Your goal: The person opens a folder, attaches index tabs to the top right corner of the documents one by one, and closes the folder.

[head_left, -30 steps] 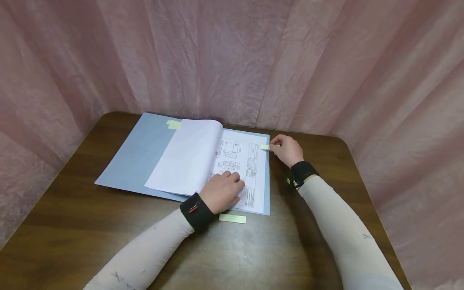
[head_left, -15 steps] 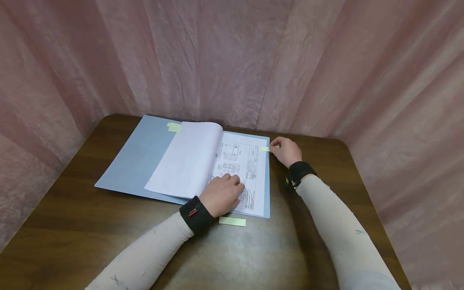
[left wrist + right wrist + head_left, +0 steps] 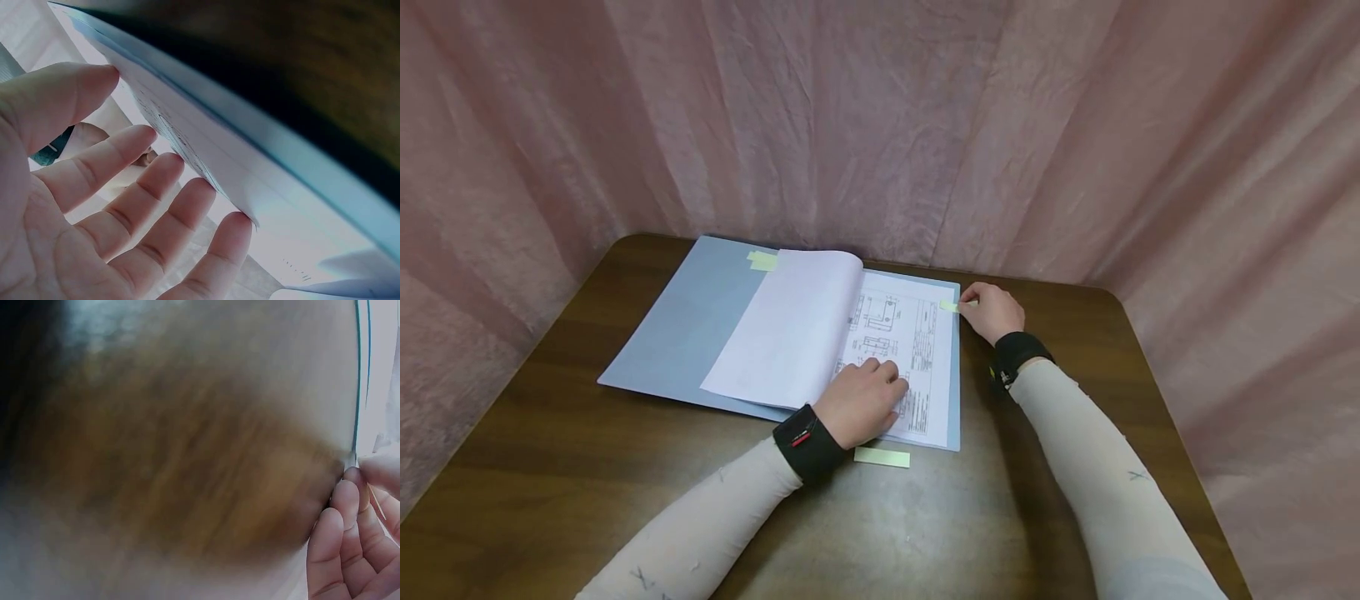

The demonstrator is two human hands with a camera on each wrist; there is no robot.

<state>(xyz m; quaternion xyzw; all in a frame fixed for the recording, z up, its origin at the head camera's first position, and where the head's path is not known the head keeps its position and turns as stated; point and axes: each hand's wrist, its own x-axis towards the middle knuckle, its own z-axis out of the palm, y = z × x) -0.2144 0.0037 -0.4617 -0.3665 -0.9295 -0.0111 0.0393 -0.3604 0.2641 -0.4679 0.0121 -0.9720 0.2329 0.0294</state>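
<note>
A light blue folder [image 3: 655,333] lies spread on the table, with a white sheet [image 3: 782,333] turned over to its left side. On its right side shows a page with technical drawings [image 3: 934,358]. My left hand [image 3: 861,404] rests its fingertips on the lower part of this page; in the left wrist view the fingers [image 3: 169,172] are spread and slightly bent against the paper. At the page's upper right edge, my right hand [image 3: 995,312] pinches a pale green sticky tab [image 3: 948,306] between thumb and fingertips. The tab's left end overlaps the page, and the fingers cover its middle.
Another pale green sticky strip [image 3: 882,457] lies on the brown wooden table [image 3: 970,533], just in front of the folder. Further pale green tabs [image 3: 763,261] stick out from the turned sheet's upper left edge. A pink curtain [image 3: 880,125] hangs behind the table.
</note>
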